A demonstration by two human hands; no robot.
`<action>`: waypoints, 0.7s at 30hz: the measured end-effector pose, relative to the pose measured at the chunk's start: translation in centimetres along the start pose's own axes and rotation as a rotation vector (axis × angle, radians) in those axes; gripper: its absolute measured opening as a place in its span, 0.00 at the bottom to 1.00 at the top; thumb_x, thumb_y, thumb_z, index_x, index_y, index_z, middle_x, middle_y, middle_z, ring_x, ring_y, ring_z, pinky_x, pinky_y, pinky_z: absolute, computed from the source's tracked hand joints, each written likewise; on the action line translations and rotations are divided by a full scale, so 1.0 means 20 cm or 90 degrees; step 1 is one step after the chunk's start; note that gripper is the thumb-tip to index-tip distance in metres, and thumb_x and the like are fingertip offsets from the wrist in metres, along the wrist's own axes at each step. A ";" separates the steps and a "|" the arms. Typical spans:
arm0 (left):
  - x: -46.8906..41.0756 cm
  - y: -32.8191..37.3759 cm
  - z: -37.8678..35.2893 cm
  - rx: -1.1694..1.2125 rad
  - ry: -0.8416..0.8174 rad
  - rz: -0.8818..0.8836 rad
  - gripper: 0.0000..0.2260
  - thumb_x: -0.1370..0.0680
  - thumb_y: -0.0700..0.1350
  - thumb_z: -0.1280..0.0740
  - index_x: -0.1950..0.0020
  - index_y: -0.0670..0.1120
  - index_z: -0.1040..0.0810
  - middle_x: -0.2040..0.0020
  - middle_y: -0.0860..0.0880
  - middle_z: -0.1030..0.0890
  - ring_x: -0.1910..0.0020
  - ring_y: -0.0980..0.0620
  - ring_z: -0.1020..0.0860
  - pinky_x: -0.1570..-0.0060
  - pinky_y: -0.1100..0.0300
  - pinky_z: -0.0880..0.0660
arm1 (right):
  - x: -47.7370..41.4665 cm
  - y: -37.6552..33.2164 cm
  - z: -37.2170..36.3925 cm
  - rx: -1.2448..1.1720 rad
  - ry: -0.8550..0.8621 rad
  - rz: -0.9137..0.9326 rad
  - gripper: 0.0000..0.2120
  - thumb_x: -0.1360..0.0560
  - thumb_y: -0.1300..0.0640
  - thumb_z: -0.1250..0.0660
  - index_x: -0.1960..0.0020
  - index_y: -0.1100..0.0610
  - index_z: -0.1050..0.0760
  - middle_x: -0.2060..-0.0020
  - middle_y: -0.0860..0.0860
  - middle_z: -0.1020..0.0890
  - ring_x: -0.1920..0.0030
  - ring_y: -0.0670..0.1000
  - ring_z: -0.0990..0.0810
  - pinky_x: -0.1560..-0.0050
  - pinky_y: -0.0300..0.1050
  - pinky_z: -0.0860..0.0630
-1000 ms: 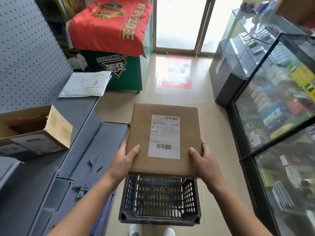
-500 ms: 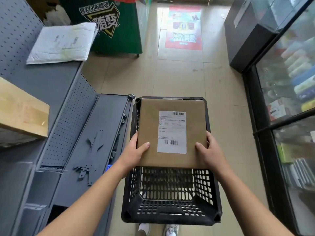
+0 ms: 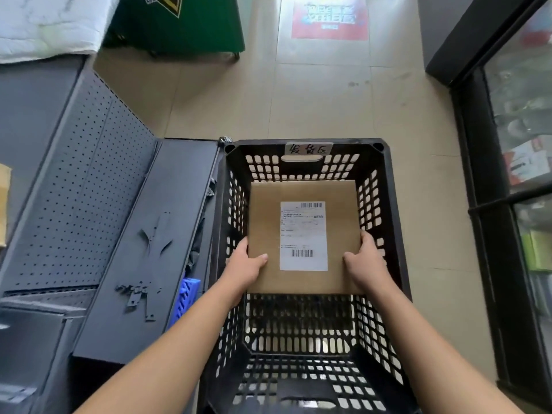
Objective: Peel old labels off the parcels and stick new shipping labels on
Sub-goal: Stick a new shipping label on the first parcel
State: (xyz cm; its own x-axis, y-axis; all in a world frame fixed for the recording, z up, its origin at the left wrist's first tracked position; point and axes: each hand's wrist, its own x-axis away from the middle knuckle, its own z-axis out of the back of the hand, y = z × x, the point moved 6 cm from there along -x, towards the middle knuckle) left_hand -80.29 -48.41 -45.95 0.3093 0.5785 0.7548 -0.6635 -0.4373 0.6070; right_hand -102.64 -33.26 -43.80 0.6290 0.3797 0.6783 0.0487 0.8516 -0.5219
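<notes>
Below, black crate, parcel inside, shelving left

A shop is shown: packaged goods are displayed in a glass cabinet, and a promotional poster is stuck to the floor.

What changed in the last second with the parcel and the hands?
The parcel went down: from held above the black crate to inside it, below the rim; whether it rests on the bottom is unclear. Nothing was let go: the left hand and the right hand still grip its near corners. The label still faces up.
</notes>
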 end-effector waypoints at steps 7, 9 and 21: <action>-0.17 -0.05 -0.08 0.027 0.027 0.044 0.24 0.18 0.39 0.35 0.23 0.49 0.35 0.34 0.48 0.22 0.41 0.49 0.21 0.44 0.55 0.22 | -0.14 0.05 -0.09 -0.027 -0.009 -0.052 0.27 0.23 0.64 0.41 0.24 0.56 0.39 0.34 0.55 0.24 0.36 0.57 0.25 0.44 0.42 0.32; -0.21 -0.07 -0.11 0.050 0.035 0.060 0.25 0.18 0.38 0.35 0.22 0.49 0.35 0.35 0.48 0.21 0.41 0.49 0.20 0.42 0.51 0.21 | -0.17 0.06 -0.10 -0.042 -0.006 -0.064 0.26 0.23 0.64 0.41 0.25 0.56 0.37 0.35 0.55 0.23 0.39 0.56 0.24 0.43 0.44 0.30; -0.35 -0.11 -0.20 0.013 0.085 0.062 0.24 0.17 0.37 0.38 0.22 0.50 0.36 0.38 0.51 0.23 0.45 0.53 0.25 0.50 0.62 0.26 | -0.33 0.10 -0.18 -0.064 -0.033 -0.103 0.26 0.23 0.61 0.39 0.25 0.56 0.37 0.34 0.54 0.23 0.36 0.56 0.24 0.33 0.53 0.27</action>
State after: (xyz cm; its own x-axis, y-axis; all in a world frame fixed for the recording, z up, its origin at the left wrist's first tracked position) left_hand -83.73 -48.90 -53.57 0.1500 0.6187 0.7711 -0.6710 -0.5091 0.5390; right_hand -103.88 -35.36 -51.19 0.5666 0.2612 0.7815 0.2246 0.8636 -0.4515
